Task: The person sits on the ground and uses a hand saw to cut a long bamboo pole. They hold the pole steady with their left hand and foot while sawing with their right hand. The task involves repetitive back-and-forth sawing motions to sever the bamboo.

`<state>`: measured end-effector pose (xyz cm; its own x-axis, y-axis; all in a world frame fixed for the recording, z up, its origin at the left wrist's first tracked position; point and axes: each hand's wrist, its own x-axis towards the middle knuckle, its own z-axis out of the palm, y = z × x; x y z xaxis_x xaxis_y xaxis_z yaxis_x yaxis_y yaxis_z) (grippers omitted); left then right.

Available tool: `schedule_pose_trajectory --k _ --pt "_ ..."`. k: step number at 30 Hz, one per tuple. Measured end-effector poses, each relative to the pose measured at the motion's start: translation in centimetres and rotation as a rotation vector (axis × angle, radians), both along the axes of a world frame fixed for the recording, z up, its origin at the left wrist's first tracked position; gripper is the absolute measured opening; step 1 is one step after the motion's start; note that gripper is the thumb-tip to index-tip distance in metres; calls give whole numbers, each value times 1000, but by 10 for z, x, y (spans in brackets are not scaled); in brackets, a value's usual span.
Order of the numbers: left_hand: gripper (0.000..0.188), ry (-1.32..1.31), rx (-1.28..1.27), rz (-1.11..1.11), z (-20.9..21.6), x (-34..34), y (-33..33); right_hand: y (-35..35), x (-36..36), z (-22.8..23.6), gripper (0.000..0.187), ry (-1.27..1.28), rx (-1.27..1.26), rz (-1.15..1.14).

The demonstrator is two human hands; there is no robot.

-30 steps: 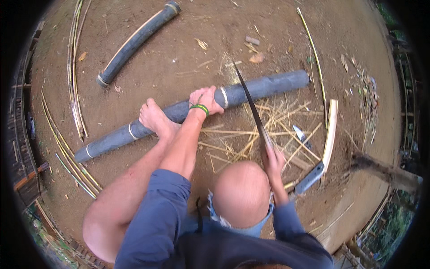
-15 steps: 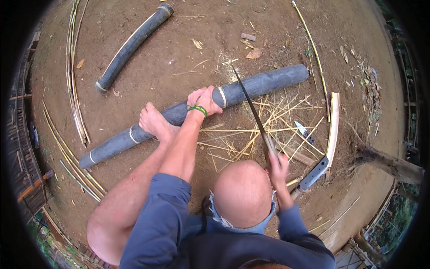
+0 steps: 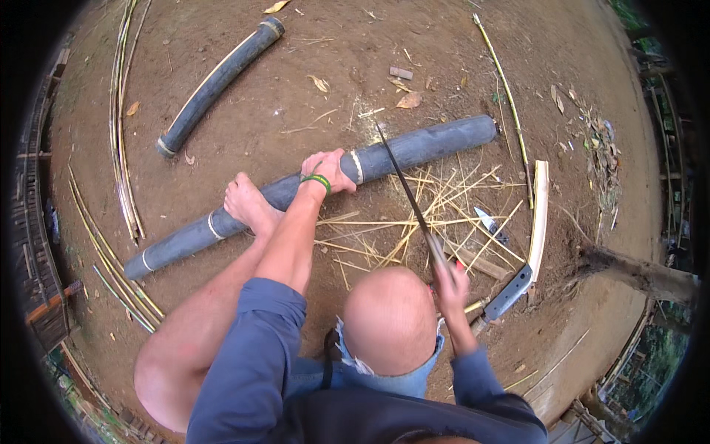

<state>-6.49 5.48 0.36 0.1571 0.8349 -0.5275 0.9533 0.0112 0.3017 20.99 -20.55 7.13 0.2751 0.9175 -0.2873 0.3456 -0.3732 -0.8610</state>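
A long dark bamboo pole lies slantwise on the ground, with pale rings at its nodes. My left hand, a green band at its wrist, is wrapped round the pole just left of one pale ring. My bare foot rests on the pole further left. In my right hand, slightly blurred, is the handle of a handsaw. Its long narrow blade slants up and left across the pole, right of the ring and my left hand. Pale sawdust lies beyond the pole there.
Thin split sticks lie scattered this side of the pole. Near them are a knife, a pale split bamboo piece and a dark flat holder. A shorter dark bamboo piece lies far left; a wooden log stands right.
The whole scene has shifted slightly left in view. The saw stays across the pole with its tip a little lower in view; both hands keep their holds.
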Motion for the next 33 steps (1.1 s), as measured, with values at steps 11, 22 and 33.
schedule_pose_trajectory --k 11,22,33 --pt "79 -51 213 10 -11 26 -14 145 -53 -59 44 62 125 -8" --pt "77 -55 136 38 -6 5 -1 -29 19 22 35 5 51 69" --pt "78 -11 29 1 3 15 4 6 -3 1 42 37 -5 40"
